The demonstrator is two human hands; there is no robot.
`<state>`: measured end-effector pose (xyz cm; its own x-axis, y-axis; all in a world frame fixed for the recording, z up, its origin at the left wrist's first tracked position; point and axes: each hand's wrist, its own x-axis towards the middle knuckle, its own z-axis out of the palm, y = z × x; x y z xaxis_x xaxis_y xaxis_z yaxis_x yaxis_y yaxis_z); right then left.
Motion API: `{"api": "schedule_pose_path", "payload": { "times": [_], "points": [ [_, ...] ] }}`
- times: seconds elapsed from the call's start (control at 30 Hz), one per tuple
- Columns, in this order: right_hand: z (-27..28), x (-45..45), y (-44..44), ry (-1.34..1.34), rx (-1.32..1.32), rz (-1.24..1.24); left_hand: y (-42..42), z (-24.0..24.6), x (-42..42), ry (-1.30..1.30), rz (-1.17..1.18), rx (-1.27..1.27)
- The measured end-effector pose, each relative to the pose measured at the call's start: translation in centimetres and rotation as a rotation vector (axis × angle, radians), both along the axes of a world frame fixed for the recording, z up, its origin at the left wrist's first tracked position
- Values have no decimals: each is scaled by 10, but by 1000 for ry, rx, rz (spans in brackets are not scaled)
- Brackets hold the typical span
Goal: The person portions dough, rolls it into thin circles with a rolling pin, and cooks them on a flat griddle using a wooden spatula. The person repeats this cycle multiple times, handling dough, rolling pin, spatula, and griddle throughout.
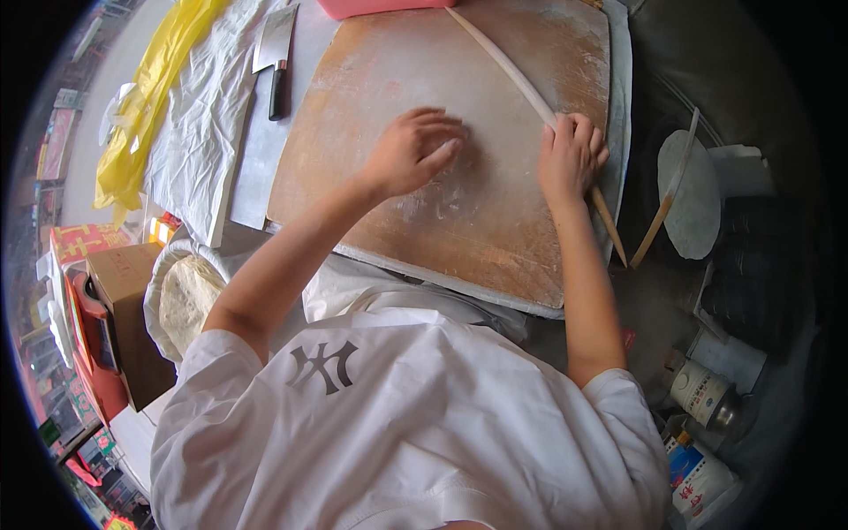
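A broad wooden board point(371, 132), dusted with flour and scuffed, lies before me. Across its right side runs a long tapered wooden rolling pin point(510, 66), whitened with flour over its far part. My right hand point(573, 156) is closed around the pin near the board's right edge, and the bare wooden tip sticks out below the hand. Over the middle of the board, my left hand point(417, 149) is slightly blurred, its fingers bent and a little apart, with nothing in it. Whether it touches the board I cannot tell.
A cleaver point(275, 53) lies left of the board, beside white cloth point(199, 112) and a yellow plastic bag point(142, 126). Dough point(189, 295) fills a lined container near my left elbow, by a cardboard box point(132, 318). A pink plastic container point(391, 5) stands behind; a second stick point(662, 205) is at right.
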<state>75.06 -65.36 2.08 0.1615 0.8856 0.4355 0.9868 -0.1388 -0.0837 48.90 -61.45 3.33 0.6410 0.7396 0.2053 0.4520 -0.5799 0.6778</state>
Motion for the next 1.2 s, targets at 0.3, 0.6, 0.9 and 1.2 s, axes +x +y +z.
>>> {"api": "schedule_pose_path", "payload": {
  "times": [0.3, 0.6, 0.9, 1.2],
  "points": [
    [-3, 1, 10, 14, 95, 42, -6, -11, 46, 429, 171, 340],
    [-5, 16, -26, 16, -23, -188, 25, -3, 45, 425, 320, 153],
    [7, -6, -39, 63, 79, 128, -23, -13, 9, -230, 496, 198],
    [-11, 29, 24, 41, 30, 385, 22, -9, -65, 307, 462, 350]
  ]
}}
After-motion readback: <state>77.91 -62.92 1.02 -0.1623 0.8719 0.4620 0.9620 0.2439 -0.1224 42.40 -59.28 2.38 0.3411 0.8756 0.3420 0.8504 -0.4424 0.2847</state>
